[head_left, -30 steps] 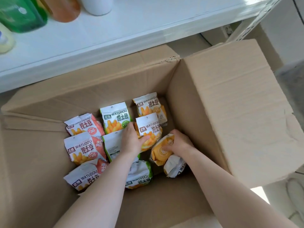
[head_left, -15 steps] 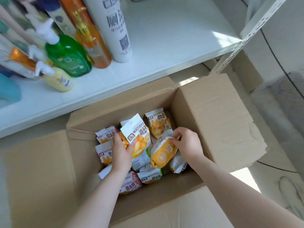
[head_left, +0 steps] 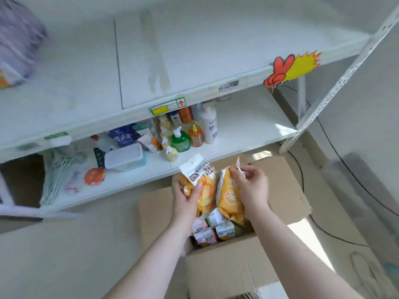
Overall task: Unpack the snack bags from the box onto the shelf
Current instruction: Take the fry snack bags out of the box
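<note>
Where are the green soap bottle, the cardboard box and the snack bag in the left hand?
Green bottle (head_left: 181,141), head view, on its round body.
Box (head_left: 228,262), head view, on the near outer wall.
Snack bag (head_left: 206,184), head view, on its printed front, above the left hand (head_left: 186,199).

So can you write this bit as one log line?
left hand: holds white snack bag | right hand: holds orange snack bag | both above box

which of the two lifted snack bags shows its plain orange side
The snack bag gripped by the right hand; the left hand holds a bag showing its white printed top.
</note>
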Demonstrator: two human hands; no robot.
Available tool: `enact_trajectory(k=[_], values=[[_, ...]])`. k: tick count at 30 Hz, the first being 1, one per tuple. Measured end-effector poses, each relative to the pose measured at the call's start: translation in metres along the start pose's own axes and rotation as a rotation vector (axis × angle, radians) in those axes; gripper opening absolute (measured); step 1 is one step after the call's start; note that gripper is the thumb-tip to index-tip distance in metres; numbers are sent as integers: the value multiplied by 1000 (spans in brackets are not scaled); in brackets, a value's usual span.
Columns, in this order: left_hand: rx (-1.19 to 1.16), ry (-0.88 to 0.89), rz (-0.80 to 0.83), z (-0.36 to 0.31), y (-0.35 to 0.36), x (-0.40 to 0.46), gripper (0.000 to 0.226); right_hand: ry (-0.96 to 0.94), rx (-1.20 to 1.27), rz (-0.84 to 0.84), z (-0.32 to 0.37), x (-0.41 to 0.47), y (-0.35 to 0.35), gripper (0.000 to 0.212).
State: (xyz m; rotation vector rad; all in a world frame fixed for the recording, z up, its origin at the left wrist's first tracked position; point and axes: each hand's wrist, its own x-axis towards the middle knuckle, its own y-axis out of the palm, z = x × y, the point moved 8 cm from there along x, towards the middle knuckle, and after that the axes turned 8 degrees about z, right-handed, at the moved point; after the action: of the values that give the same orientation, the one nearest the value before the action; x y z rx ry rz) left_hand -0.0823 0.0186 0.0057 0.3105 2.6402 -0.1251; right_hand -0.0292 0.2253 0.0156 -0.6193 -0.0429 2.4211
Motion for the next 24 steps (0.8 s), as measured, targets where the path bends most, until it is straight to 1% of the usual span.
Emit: enact_trajectory(k=[1, 3, 4, 6, 8, 10, 12, 13, 14, 15, 17, 19, 20, 21, 22, 24], values=[[-29, -3, -8, -12, -7, -11, 29, 26, 4, 9, 13, -14, 4, 31], [-61, -11, -25, -32, -22, -32, 34, 76, 49, 67, 41, -45, 13, 44], [-63, -19, -27, -43, -27, -42, 36, 97, 73, 92, 54, -60, 17, 46], [-81, -22, -29, -65, -37, -63, 34, 128, 84, 124, 79, -88, 22, 44], [-112, -11, -25, -83, -43, -83, 33, 160, 121, 165, 99, -113, 27, 55], [-139, -22, -37, -92, -53, -99, 44, 243, 209, 257, 105, -131, 32, 60], [-179, -25, -56, -104, -66, -117, 64, 273, 283, 343, 113, -149, 29, 52], [-205, -35, -61, -108, -72, -123, 74, 254, 283, 386, 117, -156, 28, 45], [-227, -48, -62, -112, -77, -130, 76, 232, 268, 436, 119, -163, 27, 40], [-248, -47, -51, -115, -81, -135, 70, 193, 246, 487, 121, -169, 27, 37], [-284, -23, -41, -125, -89, -143, 51, 107, 227, 559, 128, -182, 29, 45], [-326, -6, -33, -134, -95, -149, 45, 114, 273, 568, 133, -190, 30, 59], [-337, 1, -28, -138, -96, -152, 44, 136, 278, 596, 135, -195, 33, 71], [-343, 8, -29, -142, -98, -158, 43, 152, 254, 632, 137, -202, 36, 77], [-349, 10, -32, -145, -100, -162, 43, 166, 234, 654, 141, -208, 38, 74], [-368, 8, -58, -146, -107, -170, 46, 189, 216, 638, 147, -212, 35, 62]])
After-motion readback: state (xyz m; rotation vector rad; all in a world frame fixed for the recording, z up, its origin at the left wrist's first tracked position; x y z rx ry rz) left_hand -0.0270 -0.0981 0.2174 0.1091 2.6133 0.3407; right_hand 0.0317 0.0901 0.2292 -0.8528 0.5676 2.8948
